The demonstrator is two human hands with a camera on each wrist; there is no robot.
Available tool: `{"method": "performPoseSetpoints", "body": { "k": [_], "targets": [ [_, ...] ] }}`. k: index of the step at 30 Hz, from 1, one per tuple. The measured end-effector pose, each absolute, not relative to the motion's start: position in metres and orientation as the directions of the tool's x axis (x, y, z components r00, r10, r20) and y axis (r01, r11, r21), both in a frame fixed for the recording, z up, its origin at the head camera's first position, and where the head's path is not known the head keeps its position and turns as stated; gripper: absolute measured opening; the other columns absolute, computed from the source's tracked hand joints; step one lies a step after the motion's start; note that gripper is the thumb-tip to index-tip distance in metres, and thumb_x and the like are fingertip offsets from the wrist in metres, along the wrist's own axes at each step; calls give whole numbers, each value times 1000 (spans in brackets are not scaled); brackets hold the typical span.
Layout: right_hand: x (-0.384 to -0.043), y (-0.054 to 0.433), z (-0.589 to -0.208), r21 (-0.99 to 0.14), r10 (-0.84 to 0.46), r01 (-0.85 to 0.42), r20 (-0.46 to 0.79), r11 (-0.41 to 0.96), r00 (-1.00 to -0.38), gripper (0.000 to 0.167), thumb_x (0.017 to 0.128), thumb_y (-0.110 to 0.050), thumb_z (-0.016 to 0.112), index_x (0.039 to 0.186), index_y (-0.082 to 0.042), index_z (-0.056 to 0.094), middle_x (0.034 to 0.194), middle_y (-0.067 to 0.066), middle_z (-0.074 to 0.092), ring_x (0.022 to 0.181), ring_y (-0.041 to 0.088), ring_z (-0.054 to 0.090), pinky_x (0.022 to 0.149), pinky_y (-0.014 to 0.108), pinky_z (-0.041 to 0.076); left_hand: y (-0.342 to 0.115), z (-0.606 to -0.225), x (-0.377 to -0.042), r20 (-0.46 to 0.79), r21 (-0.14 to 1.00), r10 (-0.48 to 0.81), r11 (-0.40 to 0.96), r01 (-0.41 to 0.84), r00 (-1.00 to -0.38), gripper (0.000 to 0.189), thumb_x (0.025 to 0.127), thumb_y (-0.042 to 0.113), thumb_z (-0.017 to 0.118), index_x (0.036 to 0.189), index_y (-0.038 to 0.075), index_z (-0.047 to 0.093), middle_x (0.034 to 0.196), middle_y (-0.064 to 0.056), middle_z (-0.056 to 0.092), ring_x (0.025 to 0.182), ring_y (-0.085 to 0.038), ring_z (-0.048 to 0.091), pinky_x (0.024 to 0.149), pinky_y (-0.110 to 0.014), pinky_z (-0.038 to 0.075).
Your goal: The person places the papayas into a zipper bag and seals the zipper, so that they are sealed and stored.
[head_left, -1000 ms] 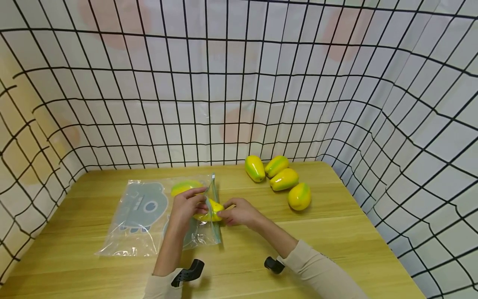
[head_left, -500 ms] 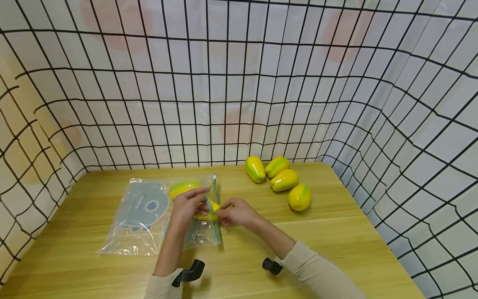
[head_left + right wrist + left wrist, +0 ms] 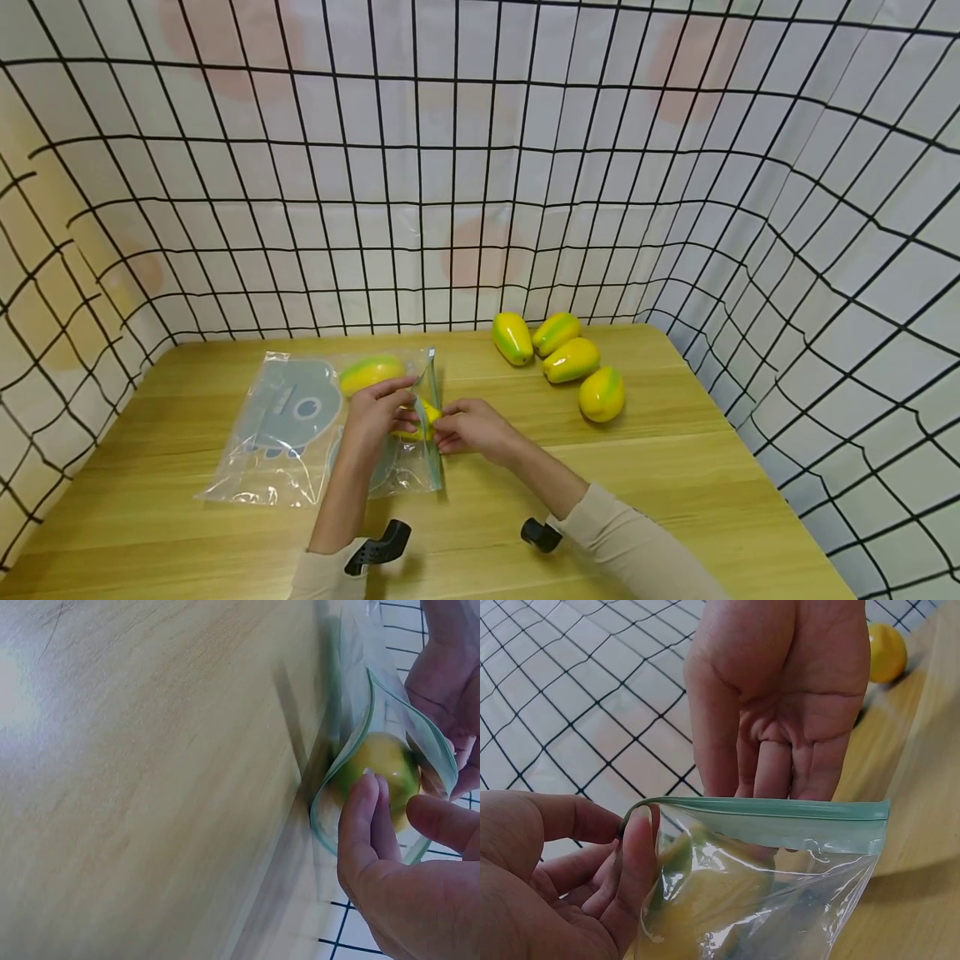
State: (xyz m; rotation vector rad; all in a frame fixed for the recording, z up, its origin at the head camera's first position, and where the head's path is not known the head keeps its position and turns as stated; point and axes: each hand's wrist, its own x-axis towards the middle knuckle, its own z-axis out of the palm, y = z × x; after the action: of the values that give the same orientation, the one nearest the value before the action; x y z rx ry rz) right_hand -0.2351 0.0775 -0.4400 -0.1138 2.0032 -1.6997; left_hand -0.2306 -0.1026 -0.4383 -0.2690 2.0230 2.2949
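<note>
A clear zip bag (image 3: 251,471) with a grey-blue print and a green zip strip lies on the table, its mouth facing right. My left hand (image 3: 372,417) pinches the bag's rim between thumb and fingers, and the mouth gapes in the right wrist view. One yellow-green papaya (image 3: 370,372) lies inside, toward the back. A second papaya (image 3: 384,759) sits in the mouth, mostly within the bag. My right hand (image 3: 476,431) holds its outer end, fingertips on one side and thumb on the other. In the left wrist view, the plastic and zip strip (image 3: 810,814) cover part of it.
Several more papayas (image 3: 572,360) lie grouped at the back right of the wooden table (image 3: 660,467). A black wire grid (image 3: 480,200) stands around the back and sides. Each sleeve has a black camera mount (image 3: 380,550) by the wrist.
The papaya in my right hand has slid a little left, farther into the bag, and the right hand has followed. The left hand stays on the rim while the bag shifts slightly.
</note>
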Motion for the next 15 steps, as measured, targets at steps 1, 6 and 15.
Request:
{"method": "performPoseSetpoints", "body": {
  "k": [1, 6, 15],
  "targets": [
    [-235, 78, -440, -942, -375, 259, -324, 213, -869, 36, 97, -10, 61, 126, 10, 57, 98, 19, 71, 81, 18, 68, 83, 35, 63, -102, -438, -231, -178, 977, -62, -132, -168, -982, 35, 93, 3, 62, 128, -2, 68, 86, -7, 67, 60, -13, 66, 54, -23, 58],
    [-235, 77, -442, -944, -372, 256, -319, 210, -871, 36, 97, -11, 60, 127, 9, 58, 98, 17, 70, 82, 17, 67, 82, 35, 62, -102, -438, -231, -177, 976, -56, -135, -168, -983, 36, 93, 3, 62, 128, -2, 68, 88, -8, 67, 60, -13, 66, 54, -23, 58],
    [-234, 73, -445, -946, -372, 251, -312, 204, -874, 40, 94, -7, 59, 129, 10, 55, 98, 17, 69, 82, 19, 67, 82, 36, 63, -102, -441, -232, -173, 977, -60, -140, -164, -983, 36, 93, 3, 60, 128, -2, 68, 92, -9, 67, 58, -14, 66, 53, -24, 58]
  ]
}}
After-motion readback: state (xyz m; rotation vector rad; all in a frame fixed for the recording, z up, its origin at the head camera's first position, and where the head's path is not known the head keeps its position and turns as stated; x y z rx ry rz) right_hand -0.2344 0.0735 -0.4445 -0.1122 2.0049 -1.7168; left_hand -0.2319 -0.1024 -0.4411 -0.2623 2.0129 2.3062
